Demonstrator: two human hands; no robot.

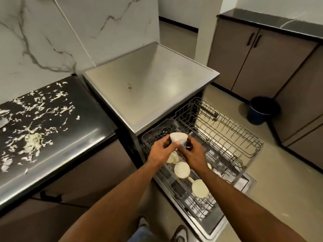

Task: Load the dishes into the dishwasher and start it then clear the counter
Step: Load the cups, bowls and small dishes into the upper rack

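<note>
Black glossy bench [52, 130], strewn with pale scraps, lies left of the pulled-out wire dishwasher rack [218, 137]. Above the rack, left hand [161, 151] and right hand [191, 152] together pinch a small white cup [178, 137], tilted, rim up-left.

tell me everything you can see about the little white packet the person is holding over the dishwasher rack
The packet is a small white pouch, seemingly paper or thin plastic, with a blue mark on its lower right side. Its top edge is wide and it narrows downward. It is held tilted above the near end of the pulled-out rack, over the pale cups. The left hand and the right hand both pinch it. Whether it is torn open cannot be told.
</note>
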